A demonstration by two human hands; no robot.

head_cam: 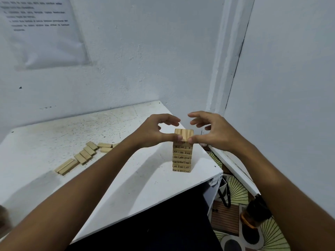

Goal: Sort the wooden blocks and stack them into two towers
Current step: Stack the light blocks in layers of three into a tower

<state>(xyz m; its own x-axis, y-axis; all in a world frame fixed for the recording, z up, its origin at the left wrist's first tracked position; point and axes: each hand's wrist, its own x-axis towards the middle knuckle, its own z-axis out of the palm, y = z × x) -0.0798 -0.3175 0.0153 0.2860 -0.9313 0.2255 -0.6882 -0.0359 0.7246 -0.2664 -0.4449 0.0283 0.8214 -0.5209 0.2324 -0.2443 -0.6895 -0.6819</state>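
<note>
1. Near the middle of the frame, a tower (182,153) of pale wooden blocks is seen standing upright on a white table (141,178), close to the table's right edge.
2. Three blocks are laid side by side in each layer, and small dark numbers are printed on the block ends.
3. The top layer (184,134) is turned so that its plain long sides are shown from above.
4. The left hand (159,131) is held at the left side of the tower top, with its thumb (174,137) pressed against the top layer.
5. Its other fingers are curved over the top, and it cannot be told whether the far side is touched.
6. The right hand (210,131) is held at the right side, with its thumb (194,139) touching the top layer at the corner.
7. Its other fingers are spread wide and curved in the air above the tower.
8. At the left of the frame, loose blocks (85,156) are seen lying flat in a bent row on the table.
9. At the upper left, a printed paper (41,29) is stuck on the wall.
</note>
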